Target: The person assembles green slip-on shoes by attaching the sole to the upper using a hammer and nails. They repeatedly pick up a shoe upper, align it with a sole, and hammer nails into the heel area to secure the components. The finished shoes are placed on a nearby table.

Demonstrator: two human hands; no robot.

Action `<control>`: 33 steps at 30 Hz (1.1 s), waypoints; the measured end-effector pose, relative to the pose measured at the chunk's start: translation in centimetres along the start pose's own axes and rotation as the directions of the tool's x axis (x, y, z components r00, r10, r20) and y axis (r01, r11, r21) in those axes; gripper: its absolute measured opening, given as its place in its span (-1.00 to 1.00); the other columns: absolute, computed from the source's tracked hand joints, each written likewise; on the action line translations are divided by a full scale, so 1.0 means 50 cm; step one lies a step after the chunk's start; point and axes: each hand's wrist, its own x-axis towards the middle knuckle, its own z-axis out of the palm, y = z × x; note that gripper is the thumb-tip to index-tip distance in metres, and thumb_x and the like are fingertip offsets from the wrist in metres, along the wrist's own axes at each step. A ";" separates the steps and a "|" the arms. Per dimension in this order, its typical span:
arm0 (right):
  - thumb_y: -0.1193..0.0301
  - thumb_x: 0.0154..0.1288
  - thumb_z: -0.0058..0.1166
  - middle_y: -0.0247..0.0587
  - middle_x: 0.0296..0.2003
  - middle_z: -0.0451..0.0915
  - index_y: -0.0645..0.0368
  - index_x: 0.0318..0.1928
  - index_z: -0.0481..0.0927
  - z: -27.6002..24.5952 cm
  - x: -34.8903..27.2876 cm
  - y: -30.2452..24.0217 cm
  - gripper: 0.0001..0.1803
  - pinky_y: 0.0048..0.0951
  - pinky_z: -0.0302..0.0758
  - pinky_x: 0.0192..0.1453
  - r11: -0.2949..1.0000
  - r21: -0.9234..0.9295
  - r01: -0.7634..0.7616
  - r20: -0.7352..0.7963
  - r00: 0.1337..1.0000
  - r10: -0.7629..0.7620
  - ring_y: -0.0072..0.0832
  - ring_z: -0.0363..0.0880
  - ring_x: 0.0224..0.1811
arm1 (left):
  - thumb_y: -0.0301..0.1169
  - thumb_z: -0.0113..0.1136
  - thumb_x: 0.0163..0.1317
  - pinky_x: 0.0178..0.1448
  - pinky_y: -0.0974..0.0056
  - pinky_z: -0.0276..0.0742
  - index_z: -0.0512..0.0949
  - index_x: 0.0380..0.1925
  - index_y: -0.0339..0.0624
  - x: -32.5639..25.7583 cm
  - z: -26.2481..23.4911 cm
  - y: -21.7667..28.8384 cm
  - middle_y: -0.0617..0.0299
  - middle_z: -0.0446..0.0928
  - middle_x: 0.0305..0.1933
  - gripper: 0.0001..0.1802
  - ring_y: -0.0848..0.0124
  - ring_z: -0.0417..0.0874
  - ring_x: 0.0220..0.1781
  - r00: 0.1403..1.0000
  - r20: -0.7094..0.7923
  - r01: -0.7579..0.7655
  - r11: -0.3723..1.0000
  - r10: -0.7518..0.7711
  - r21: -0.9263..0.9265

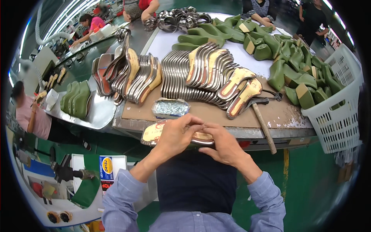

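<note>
A shoe insole (151, 133) with a pale yellow top and a dark rim lies crosswise at the bench's front edge. My left hand (174, 135) is closed over its middle, with thumb and forefinger drawn together. My right hand (226, 146) curves round its right end, thumb below and fingers above. The fingertips of both hands meet over the insole; anything small between them is hidden. Just beyond stands an open box (171, 107) of small silvery pieces. Two more insoles, one nearer (245, 96) and one behind it (235, 83), lie to the right.
Rows of stacked insoles (181, 73) stand on the brown board. A hammer (263, 125) overhangs the front edge. Green shoe lasts (295, 73) heap at right beside a white basket (336, 127). More lasts (77, 98) sit on a metal tray at left. Several people work around.
</note>
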 end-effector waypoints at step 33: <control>0.54 0.47 0.05 -0.19 -0.36 0.62 0.07 0.38 0.37 -0.213 -0.132 -0.125 -0.50 -0.40 0.58 -0.38 0.904 0.221 -0.366 -0.070 0.919 0.389 -0.46 0.61 -0.47 | -0.13 0.50 0.04 0.08 0.05 0.51 0.71 -0.16 -0.05 0.010 0.018 0.026 0.15 0.71 -0.18 -0.61 0.01 0.64 0.06 0.975 0.196 -0.194 0.812 0.099 0.551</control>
